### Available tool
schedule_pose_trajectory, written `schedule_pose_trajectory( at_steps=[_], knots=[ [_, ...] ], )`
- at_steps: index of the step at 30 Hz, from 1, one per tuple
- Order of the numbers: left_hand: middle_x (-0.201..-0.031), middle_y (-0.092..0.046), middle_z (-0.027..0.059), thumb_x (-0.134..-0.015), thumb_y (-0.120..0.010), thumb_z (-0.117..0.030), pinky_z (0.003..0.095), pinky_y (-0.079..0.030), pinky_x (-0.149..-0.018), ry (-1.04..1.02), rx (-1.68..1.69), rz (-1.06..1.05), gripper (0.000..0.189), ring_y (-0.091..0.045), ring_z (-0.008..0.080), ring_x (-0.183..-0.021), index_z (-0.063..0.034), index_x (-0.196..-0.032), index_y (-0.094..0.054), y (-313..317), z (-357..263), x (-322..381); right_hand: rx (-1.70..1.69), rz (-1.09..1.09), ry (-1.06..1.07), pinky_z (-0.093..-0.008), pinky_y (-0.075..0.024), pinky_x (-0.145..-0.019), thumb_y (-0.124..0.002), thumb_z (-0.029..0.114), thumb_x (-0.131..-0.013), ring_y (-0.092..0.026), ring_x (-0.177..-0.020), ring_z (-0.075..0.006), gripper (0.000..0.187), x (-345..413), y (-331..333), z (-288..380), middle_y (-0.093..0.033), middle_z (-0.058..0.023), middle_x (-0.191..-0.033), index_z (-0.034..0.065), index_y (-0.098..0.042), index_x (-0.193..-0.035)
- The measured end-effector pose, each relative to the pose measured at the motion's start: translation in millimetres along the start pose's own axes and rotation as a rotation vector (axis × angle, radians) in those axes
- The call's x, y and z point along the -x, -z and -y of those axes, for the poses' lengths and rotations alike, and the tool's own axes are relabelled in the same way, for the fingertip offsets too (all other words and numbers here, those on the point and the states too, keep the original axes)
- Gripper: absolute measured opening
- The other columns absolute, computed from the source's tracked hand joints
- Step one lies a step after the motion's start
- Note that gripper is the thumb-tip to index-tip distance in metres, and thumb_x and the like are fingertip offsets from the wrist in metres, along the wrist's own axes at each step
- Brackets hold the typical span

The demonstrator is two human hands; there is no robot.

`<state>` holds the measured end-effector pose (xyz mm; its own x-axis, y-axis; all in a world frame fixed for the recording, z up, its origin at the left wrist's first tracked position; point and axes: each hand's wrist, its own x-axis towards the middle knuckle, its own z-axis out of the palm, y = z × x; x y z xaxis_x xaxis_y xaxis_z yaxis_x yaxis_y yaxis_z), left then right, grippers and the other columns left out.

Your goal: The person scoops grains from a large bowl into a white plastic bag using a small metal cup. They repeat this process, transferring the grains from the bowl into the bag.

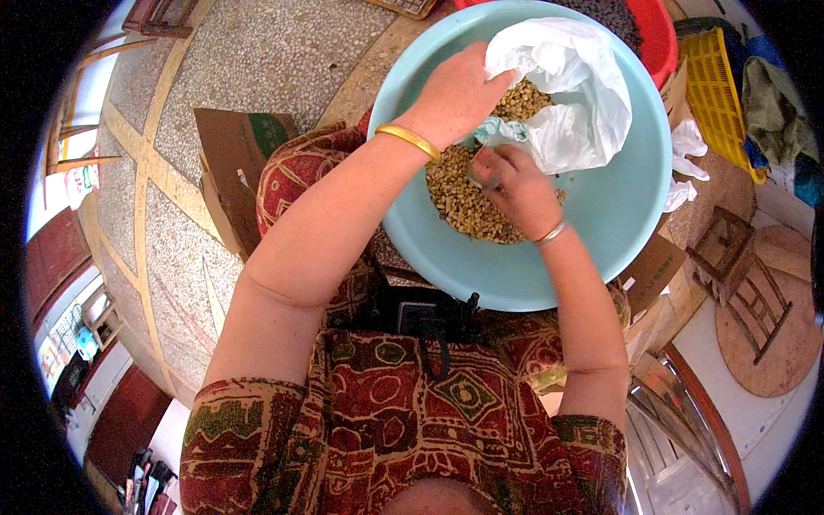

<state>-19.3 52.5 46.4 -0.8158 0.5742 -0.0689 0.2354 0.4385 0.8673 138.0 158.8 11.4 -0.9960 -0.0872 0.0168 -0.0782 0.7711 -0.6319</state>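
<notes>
A wide light-blue plastic basin (611,225) rests before me, over my lap. On its floor lies a heap of small tan pieces, like beans or kernels (479,215). My left hand (460,93) grips the edge of a white plastic bag (579,129), whose mouth stands open over the basin with more of the tan pieces in it. My right hand (518,187) is bent and slightly blurred above the heap, beside the bag's twisted green-printed part (499,131). Whether its curled fingers hold anything, I cannot tell.
Behind the basin stands a red basin (656,45) of dark pieces. A yellow plastic crate (711,96) is at the right, with a wooden stool (724,251) below it. Cardboard (225,167) lies left of my lap.
</notes>
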Motion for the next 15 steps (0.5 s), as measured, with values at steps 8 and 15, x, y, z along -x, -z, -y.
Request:
schedule_pose_trajectory(
  at_steps=[8,15],
  knots=[
    [-0.094,-0.060,0.0255,-0.083,-0.056,-0.031,0.0454,-0.044,-0.079,-0.041,0.022,-0.005,0.039,-0.056,0.0420,-0.091,0.0044,-0.099,-0.053,-3,4,-2,-0.181,0.226,-0.105,-0.0364,-0.0469,-0.082,-0.069,0.005,-0.065,-0.056,-0.096,-0.0291,0.048,8,-3,-4,-0.055,-0.0137,-0.108,0.0077,-0.056,-0.111],
    [-0.100,-0.063,0.0197,-0.083,-0.060,-0.032,0.0381,-0.047,-0.081,0.017,-0.012,0.016,0.045,-0.061,0.0319,-0.092,0.0022,-0.111,-0.053,0,4,-2,-0.753,0.417,-0.500,-0.0277,-0.0469,-0.081,-0.070,0.015,-0.072,-0.058,-0.089,-0.0153,0.042,-1,30,-3,-0.063,-0.0076,-0.102,0.0038,-0.058,-0.111]
  ],
)
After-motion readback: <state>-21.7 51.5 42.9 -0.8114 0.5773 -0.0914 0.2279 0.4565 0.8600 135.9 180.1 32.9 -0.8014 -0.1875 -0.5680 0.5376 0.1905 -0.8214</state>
